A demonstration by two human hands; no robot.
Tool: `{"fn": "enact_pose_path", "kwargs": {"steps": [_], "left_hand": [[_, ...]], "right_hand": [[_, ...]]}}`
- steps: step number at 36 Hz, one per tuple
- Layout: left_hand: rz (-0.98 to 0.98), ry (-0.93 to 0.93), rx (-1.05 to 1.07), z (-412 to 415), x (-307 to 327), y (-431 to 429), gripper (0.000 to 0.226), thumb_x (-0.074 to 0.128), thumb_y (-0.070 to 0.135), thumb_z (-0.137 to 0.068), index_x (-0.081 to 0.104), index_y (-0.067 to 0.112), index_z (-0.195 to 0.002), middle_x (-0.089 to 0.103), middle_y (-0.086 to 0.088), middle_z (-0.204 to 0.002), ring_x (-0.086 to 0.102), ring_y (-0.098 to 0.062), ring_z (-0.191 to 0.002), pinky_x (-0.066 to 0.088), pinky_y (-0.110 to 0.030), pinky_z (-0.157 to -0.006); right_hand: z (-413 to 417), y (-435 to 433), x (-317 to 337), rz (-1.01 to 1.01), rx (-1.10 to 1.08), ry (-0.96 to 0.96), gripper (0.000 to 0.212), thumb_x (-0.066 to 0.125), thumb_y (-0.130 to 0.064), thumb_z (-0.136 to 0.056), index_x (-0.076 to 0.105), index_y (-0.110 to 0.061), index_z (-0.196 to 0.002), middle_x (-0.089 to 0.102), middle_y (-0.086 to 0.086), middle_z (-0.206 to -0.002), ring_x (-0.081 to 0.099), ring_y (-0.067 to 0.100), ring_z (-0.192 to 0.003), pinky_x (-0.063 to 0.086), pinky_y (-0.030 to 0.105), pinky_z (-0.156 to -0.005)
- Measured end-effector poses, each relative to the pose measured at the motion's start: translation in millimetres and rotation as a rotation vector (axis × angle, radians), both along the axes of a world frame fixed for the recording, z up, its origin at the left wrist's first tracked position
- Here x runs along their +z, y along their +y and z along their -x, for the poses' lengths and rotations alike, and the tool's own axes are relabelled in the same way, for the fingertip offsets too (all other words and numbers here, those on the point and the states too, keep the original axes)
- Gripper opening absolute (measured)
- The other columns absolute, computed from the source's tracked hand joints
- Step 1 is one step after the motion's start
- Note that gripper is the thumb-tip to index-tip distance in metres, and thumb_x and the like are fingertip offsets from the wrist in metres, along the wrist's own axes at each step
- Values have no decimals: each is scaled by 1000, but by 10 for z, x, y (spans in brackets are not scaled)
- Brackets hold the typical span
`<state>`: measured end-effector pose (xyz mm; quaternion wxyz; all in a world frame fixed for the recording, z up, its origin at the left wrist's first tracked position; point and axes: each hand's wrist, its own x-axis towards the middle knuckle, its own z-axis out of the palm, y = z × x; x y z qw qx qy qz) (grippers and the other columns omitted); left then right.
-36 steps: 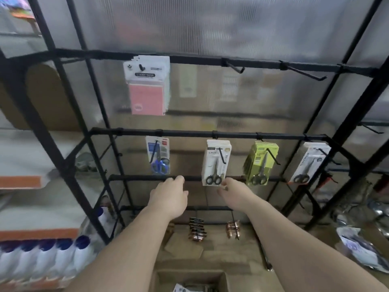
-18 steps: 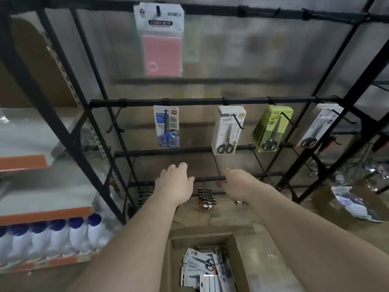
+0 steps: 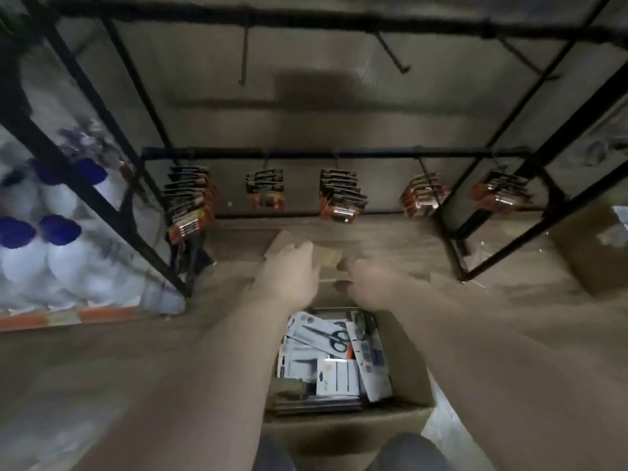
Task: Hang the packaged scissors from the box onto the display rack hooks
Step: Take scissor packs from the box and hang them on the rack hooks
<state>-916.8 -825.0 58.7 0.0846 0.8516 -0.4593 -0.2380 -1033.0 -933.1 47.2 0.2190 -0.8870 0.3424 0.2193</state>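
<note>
An open cardboard box point(image 3: 413, 372) stands on the floor below me, holding several packaged scissors point(image 3: 328, 338) on white cards. My left hand point(image 3: 289, 273) and my right hand point(image 3: 368, 278) hover side by side above the box's far end, both empty with loose fingers. The black display rack point(image 3: 333, 153) rises in front; bare hooks point(image 3: 243, 56) jut from its upper bar. The image is blurred by motion.
Orange-and-black packs point(image 3: 338, 195) hang in several bunches from the low bar. White bottles with blue caps point(image 3: 57, 232) fill the shelf at left. Another cardboard box point(image 3: 591, 246) sits on the floor at right. My knees show at the bottom edge.
My view has swung down from the hung scissors to the floor box. Both hands dropped away from the rack's middle bars to just above the box.
</note>
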Motion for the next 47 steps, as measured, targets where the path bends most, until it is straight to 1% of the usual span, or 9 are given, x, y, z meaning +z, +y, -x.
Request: {"fn": "enact_pose_path", "kwargs": {"steps": [6, 15, 23, 26, 29, 31, 36, 43, 47], "left_hand": [[-89, 0, -78, 114, -1561, -101, 33, 46, 35, -102, 50, 16, -129, 56, -9, -131, 56, -32, -117, 47, -42, -97], [-173, -18, -177, -7, -3166, -302, 24, 48, 38, -102, 52, 20, -118, 54, -3, -108, 55, -24, -99, 49, -40, -85], [-229, -17, -125, -41, -3572, -55, 32, 45, 33, -103, 49, 16, -130, 57, -10, -125, 57, -31, -112, 48, -41, -91], [-245, -2, -117, -100, -3669, -34, 31, 47, 32, -102, 50, 16, -129, 57, -10, -127, 56, -30, -115, 47, -38, -91], [-233, 8, -86, -178, -3703, -53, 17, 46, 30, -103, 48, 16, -111, 56, -11, -116, 58, -28, -101, 43, -35, -76], [-229, 14, -71, -216, -3724, -49, 14, 46, 30, -103, 43, 17, -101, 57, -10, -113, 60, -28, -97, 46, -36, -75], [-263, 13, -53, -235, -3806, 8, 31, 48, 27, -103, 49, 12, -129, 56, -11, -132, 53, -30, -121, 44, -36, -94], [-274, -14, -39, -305, -3882, -55, 23, 49, 28, -101, 51, 15, -119, 61, -11, -123, 58, -31, -112, 48, -38, -86], [-276, -20, -26, -312, -3922, -54, 28, 50, 26, -100, 52, 16, -126, 60, -10, -127, 57, -30, -116, 50, -40, -93]], "right_hand": [[76, -91, -1614, -40, 39, 33, 32, 52, -35, -98, 64, -10, -114, 67, 13, -117, 62, 31, -108, 48, 32, -86], [51, -318, -3307, -13, 68, 146, 35, 56, -37, -98, 60, -13, -123, 64, 11, -121, 61, 29, -107, 51, 40, -93], [-10, -214, -3760, -27, 57, 173, 34, 57, -35, -96, 58, -18, -126, 63, 7, -123, 61, 26, -110, 52, 40, -94], [-56, -210, -3905, -22, 71, 179, 42, 57, -37, -97, 53, -17, -133, 57, 9, -132, 55, 29, -121, 48, 41, -100], [-108, -239, -4035, 14, 76, 158, 50, 55, -34, -97, 44, -14, -142, 47, 12, -142, 41, 33, -133, 39, 41, -105], [-135, -250, -4101, 26, 68, 169, 53, 54, -28, -96, 40, -13, -145, 43, 13, -145, 36, 33, -136, 37, 43, -109], [-179, -234, -4219, 6, 93, 212, 57, 57, -23, -96, 34, -9, -146, 43, 15, -147, 39, 33, -137, 38, 42, -110], [-226, -225, -4344, 77, 188, 123, 62, 63, -29, -92, 37, -17, -146, 40, 9, -146, 35, 31, -136, 35, 43, -109], [-201, -217, -4277, 14, 189, 92, 69, 69, -32, -87, 37, -17, -147, 38, 9, -144, 34, 31, -137, 35, 39, -111]]}}
